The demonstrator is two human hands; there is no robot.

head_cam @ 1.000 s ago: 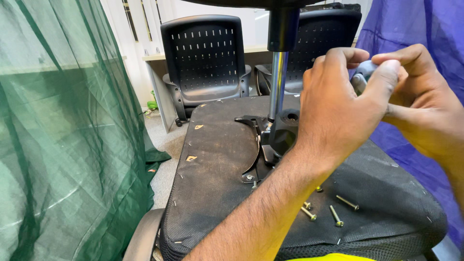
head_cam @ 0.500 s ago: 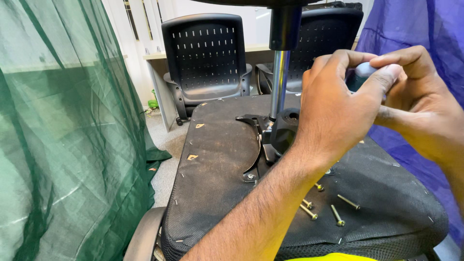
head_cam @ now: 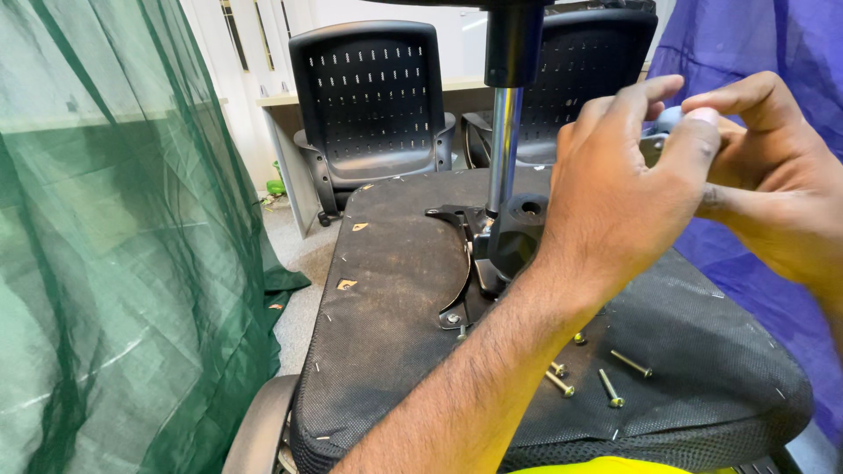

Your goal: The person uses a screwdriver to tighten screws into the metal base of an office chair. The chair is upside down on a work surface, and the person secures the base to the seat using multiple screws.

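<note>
Green netting (head_cam: 114, 263) hanging at far left, filling that side from top to bottom. Blue cloth (head_cam: 755, 53) hanging at far right behind the hands. Black upturned chair seat (head_cam: 395, 307) lying underside up in the middle, fabric stapled along its edges, serving as the surface for the loose parts. Two black perforated-back chairs (head_cam: 369, 96) standing upright behind it, beside a pale desk. Chrome gas-lift column (head_cam: 504, 145) rising upright from the black metal mechanism plate (head_cam: 479, 254) bolted at the seat's centre. Left hand (head_cam: 615, 197) reaching up and across in front of the column, fingers curled, thumb and forefinger pinching a small grey part (head_cam: 660, 133). Right hand (head_cam: 773, 175) meeting it from the right, fingertips closing on the same grey part from the other side; part held in the air, well above the seat, mostly hidden by the fingers. Four or so loose bolts (head_cam: 608, 388) lying on the seat fabric just right of the forearm, near the front edge.
</note>
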